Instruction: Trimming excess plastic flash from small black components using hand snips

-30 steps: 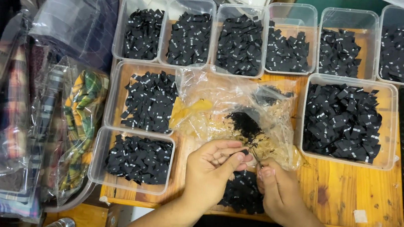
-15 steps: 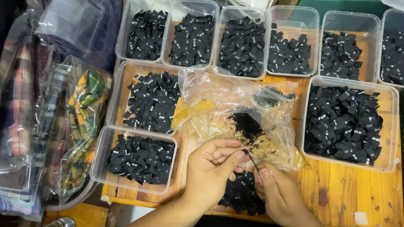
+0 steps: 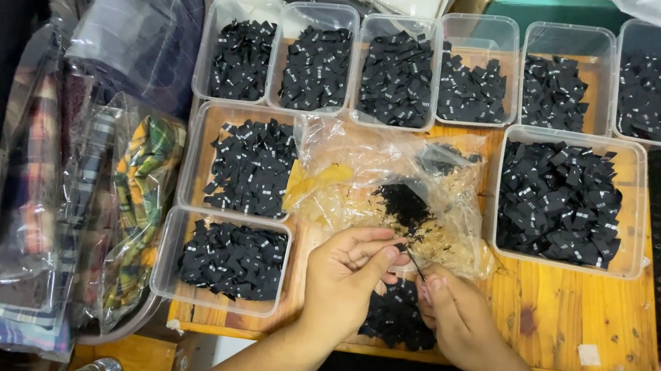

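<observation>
I see my left hand (image 3: pixel 349 281) and right hand (image 3: pixel 452 313) close together at 6 o'clock on the wooden table (image 3: pixel 562 316), both pinching 1 small black label (image 3: pixel 412 261) between their fingertips. Compared with 0.5 s ago, the hands sit in almost the same spot, the label pulled only slightly tauter between them. Under the wrists lies a loose pile of black labels (image 3: pixel 394 319). At 12 o'clock from the hands sits a crumpled clear bag (image 3: pixel 364 173) holding more labels; clear tubs (image 3: pixel 566 202) of labels ring it, unmoved.
</observation>
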